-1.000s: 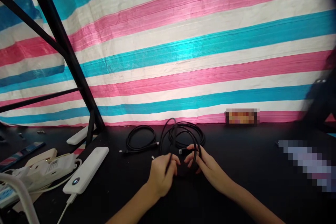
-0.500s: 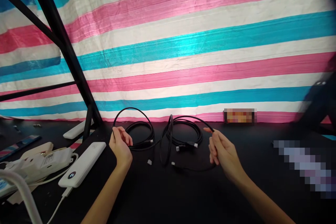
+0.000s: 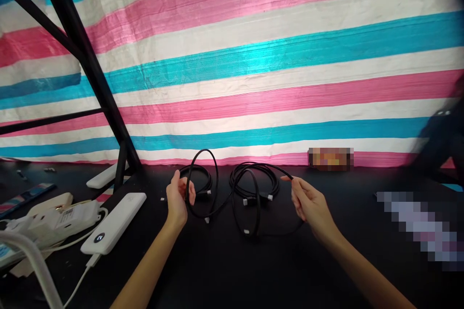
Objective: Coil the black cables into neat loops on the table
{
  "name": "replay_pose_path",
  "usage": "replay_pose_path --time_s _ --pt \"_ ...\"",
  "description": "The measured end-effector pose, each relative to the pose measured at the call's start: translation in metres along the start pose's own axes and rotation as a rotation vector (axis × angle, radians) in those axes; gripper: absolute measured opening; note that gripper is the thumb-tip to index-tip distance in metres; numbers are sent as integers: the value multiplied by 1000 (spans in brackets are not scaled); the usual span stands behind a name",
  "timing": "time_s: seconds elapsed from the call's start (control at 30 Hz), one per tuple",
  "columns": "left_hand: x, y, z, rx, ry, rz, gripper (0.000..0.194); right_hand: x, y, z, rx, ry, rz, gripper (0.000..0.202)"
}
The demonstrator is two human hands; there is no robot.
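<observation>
Curled fingers of my left hand (image 3: 177, 200) are around a black cable (image 3: 216, 178), whose loop rises beside them; the exact grip is partly hidden. My right hand (image 3: 308, 200) pinches a black cable between thumb and fingers, and the strand arcs left toward the middle. Between my hands lies a coil of black cable (image 3: 277, 178) with white-tipped connectors (image 3: 267, 198) at its front. A smaller black cable coil (image 3: 210, 178) rests just behind my left hand, a white tip (image 3: 207, 220) in front of it. Another loop (image 3: 258, 203) stands up in front of the larger coil.
At left are a white power bank (image 3: 114, 224) with a cable plugged in, a power strip (image 3: 47, 222) with chargers, and a black metal frame leg (image 3: 108, 101). A striped sheet (image 3: 253, 67) hangs behind the black table (image 3: 232, 275). Blurred items sit at right.
My left hand has moved right, and its cable loop has shifted right with it. The middle loop has swung right and toward me. My right hand has moved slightly right, still pinching the cable.
</observation>
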State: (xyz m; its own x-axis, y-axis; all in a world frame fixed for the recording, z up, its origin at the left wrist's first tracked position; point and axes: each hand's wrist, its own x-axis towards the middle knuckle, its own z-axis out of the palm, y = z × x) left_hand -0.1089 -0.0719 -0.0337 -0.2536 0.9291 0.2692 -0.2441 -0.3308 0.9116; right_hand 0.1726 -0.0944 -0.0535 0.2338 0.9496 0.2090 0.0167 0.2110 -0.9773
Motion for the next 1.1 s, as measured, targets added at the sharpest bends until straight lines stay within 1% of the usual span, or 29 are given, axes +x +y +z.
replay_pose_path --time_s 0.07,0.17,0.2,0.23,0.3,0.37,0.43,0.5,0.57,0.63,0.73,0.8,0.87,0.93,1.0,1.03,1.1 --pt "1 -6 -3 106 -35 -8 50 1 1 0 6 -4 -14 43" --pt "6 -16 -5 250 22 51 35 2 3 0 1 -17 -55 39" --pt "7 -19 -4 294 48 66 32 2 4 0 -2 -20 -70 38" --pt "8 -22 -3 336 72 76 33 2 5 -1 -4 -24 -83 38" --pt "8 -28 0 405 93 81 45 3 5 -1 0 -40 -97 38" --pt "6 -35 3 463 68 78 60 4 6 -1 14 -64 -100 39" --pt "2 -41 6 505 -11 63 68 4 6 -2 29 -90 -100 39" --pt "-3 -46 8 496 -112 30 70 4 6 -2 44 -112 -99 39" --pt "-6 -48 10 441 -190 -9 69 3 7 -1 57 -133 -95 38" --pt "-7 -46 11 363 -236 -41 64 3 7 0 73 -140 -87 38" --pt "-9 -38 14 263 -305 -97 46 3 7 2 117 -124 -71 36" --pt "-9 -32 14 212 -337 -137 39 3 6 3 175 -105 -60 34" --pt "-7 -26 13 152 -294 -150 37 4 3 1 254 -72 -44 32" --pt "-3 -21 9 54 -186 -153 33 5 -2 -1 352 -25 -29 30" --pt "4 -15 2 -114 -78 -185 26 7 -9 -6 474 23 -17 29" --pt "8 -12 -3 -217 -46 -220 24 8 -12 -9 542 43 -10 28" --pt "16 -6 -13 -432 -31 -317 26 11 -17 -16 678 74 5 27"
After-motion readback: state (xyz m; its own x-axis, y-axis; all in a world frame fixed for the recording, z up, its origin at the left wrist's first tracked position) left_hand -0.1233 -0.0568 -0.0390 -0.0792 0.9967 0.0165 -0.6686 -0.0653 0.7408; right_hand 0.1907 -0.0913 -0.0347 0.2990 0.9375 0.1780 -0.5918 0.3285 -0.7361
